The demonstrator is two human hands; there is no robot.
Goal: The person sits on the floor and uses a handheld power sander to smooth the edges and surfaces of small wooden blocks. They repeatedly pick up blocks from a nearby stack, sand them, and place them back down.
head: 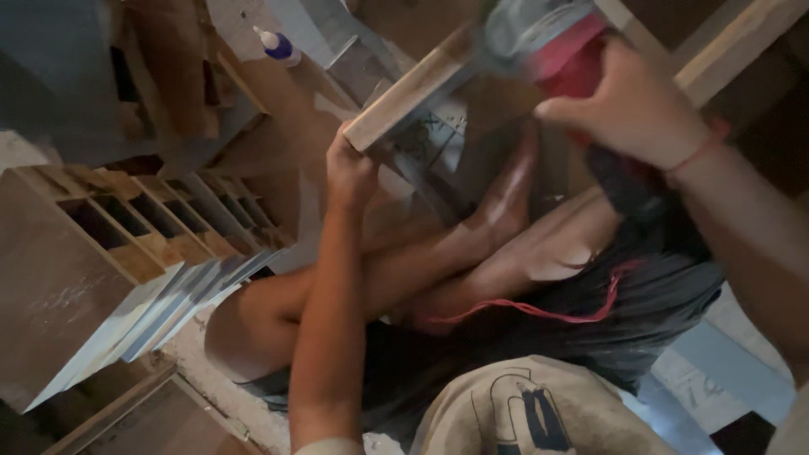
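Wooden and pale, a flat strip of board (413,88) is what the head view centres on: the left hand (350,173) is closed around its lower end, fingers wrapped on the edge. Its long axis runs diagonally, from that lower-left end up and to the right, where it points toward a red-and-grey power tool (548,42). The right hand (632,105) is clenched over the tool's red body; the tool is blurred, so its exact kind cannot be told. Both sit above the person's bare, folded legs (472,261) and a foot (506,198) braced just below the strip. In my judgement the risk is a slip: with one hand steadying the strip, the tool could jump toward the fingers or foot. A compartmented wooden frame (143,223) stands well to the left.
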